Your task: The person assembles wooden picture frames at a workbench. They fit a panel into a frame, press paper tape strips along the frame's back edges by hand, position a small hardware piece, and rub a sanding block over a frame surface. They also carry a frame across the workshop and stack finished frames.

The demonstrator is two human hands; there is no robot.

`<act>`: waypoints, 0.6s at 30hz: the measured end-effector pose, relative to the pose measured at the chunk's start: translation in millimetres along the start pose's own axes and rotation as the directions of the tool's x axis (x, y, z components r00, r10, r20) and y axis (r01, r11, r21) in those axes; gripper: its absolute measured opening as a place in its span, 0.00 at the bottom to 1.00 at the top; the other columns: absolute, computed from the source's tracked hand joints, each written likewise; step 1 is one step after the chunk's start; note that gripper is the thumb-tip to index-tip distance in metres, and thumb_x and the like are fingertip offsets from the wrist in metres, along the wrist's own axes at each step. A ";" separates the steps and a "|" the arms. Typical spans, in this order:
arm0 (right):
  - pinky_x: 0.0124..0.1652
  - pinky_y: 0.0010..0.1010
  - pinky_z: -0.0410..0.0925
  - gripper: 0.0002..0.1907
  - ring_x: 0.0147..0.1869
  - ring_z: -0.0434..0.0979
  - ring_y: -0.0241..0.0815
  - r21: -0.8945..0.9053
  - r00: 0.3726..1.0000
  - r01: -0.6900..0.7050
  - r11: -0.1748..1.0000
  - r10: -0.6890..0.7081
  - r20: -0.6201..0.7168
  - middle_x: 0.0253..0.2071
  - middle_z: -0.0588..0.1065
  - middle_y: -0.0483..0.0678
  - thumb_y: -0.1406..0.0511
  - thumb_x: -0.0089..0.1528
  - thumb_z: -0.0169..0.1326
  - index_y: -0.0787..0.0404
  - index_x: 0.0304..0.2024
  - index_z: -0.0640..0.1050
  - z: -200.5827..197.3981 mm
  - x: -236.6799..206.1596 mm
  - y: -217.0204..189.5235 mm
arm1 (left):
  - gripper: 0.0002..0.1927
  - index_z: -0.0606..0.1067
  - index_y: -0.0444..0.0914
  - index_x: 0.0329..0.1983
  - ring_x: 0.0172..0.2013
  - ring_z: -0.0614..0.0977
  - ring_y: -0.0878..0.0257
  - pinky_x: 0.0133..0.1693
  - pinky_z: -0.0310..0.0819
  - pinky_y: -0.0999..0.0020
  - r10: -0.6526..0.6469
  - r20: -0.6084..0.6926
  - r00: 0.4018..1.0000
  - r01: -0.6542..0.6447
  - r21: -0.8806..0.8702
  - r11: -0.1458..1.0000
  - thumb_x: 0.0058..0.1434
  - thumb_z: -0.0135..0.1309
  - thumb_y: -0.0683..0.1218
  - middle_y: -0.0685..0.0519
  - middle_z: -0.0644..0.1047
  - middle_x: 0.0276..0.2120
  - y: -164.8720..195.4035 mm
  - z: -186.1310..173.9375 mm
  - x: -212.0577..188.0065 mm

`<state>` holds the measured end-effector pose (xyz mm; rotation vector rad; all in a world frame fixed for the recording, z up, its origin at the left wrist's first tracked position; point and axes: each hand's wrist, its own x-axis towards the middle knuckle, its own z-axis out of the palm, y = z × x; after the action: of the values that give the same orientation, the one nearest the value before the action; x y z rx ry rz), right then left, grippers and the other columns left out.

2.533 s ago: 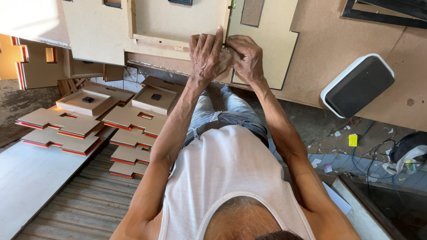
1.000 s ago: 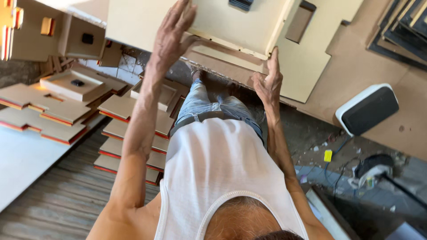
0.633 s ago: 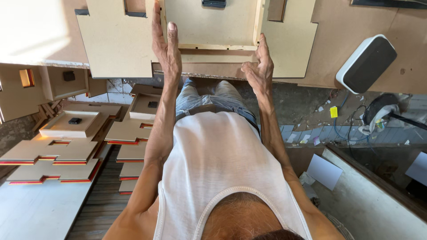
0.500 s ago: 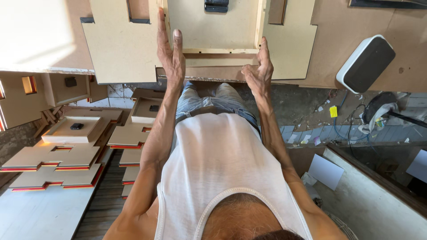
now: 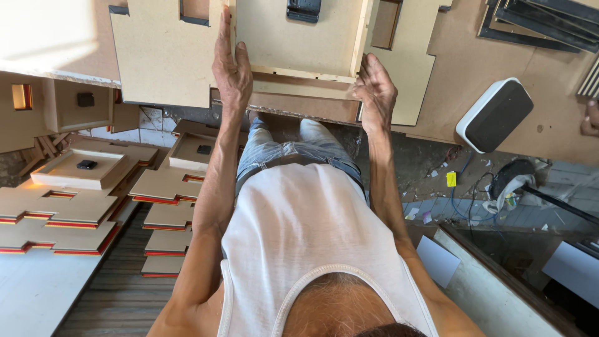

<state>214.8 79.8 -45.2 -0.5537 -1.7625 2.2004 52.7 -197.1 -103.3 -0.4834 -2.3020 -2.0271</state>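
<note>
Fingers of both hands are stretched out flat, not curled: the left hand (image 5: 231, 65) lies pressed along the left rail of the frame (image 5: 298, 47), and the right hand (image 5: 376, 90) is pressed against the right rail, so the two squeeze it from either side.

Nearest the camera are the white vest and jeans, then the forearms reaching out to the frame, which lies on the workbench (image 5: 474, 68) straight ahead. By the look of it, this is the seating step, with the side strips being pushed tight against the inner panel; any further move would call for even pressure from both sides so the strips stay square.

The frame is pale fibreboard, matt and smooth, with sharp rectangular cut-outs and a small black fitting (image 5: 304, 9) at its far edge. Similar cut boards (image 5: 56, 209) with red edges are stacked to the left. A rounded black-and-white speaker (image 5: 495, 115) lies further right.
</note>
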 end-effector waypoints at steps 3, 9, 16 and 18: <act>0.51 0.35 0.76 0.32 0.68 0.76 0.52 -0.081 0.996 -0.084 0.993 0.081 -0.038 0.68 0.69 0.62 0.77 0.62 0.51 0.72 0.70 0.62 -22.6 1.3 3.5 | 0.30 0.57 0.43 0.78 0.77 0.59 0.53 0.79 0.57 0.53 0.044 -0.088 0.995 -0.011 0.351 0.936 0.78 0.54 0.41 0.52 0.59 0.77 9.3 2.0 -0.6; 0.48 0.31 0.81 0.19 0.53 0.82 0.43 -0.148 0.999 0.010 0.989 -0.002 0.053 0.54 0.77 0.56 0.75 0.68 0.52 0.72 0.61 0.71 -62.7 8.7 0.0 | 0.33 0.65 0.39 0.72 0.75 0.57 0.51 0.75 0.41 0.43 0.233 0.257 0.938 -0.346 0.637 0.689 0.71 0.63 0.55 0.49 0.64 0.72 59.9 85.0 -38.2; 0.42 0.30 0.79 0.18 0.46 0.83 0.43 -0.097 0.977 -0.122 0.988 0.137 0.162 0.49 0.78 0.56 0.78 0.63 0.50 0.72 0.57 0.73 -86.8 25.6 -8.7 | 0.31 0.70 0.33 0.66 0.73 0.55 0.46 0.74 0.34 0.38 0.170 0.183 0.968 -0.249 0.732 0.634 0.68 0.63 0.54 0.43 0.65 0.70 78.1 173.4 -68.6; 0.42 0.30 0.79 0.18 0.47 0.84 0.43 -0.118 0.971 -0.143 0.983 0.163 0.177 0.49 0.78 0.55 0.77 0.63 0.50 0.72 0.56 0.73 -87.6 27.9 -9.6 | 0.27 0.71 0.36 0.66 0.73 0.58 0.54 0.74 0.32 0.37 0.233 0.184 0.955 -0.287 0.778 0.560 0.68 0.62 0.51 0.48 0.67 0.70 75.7 178.4 -65.8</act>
<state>229.4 170.5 -55.8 -0.5397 -2.0013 2.3410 165.9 -29.6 -71.9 -0.7375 -2.6375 -0.6817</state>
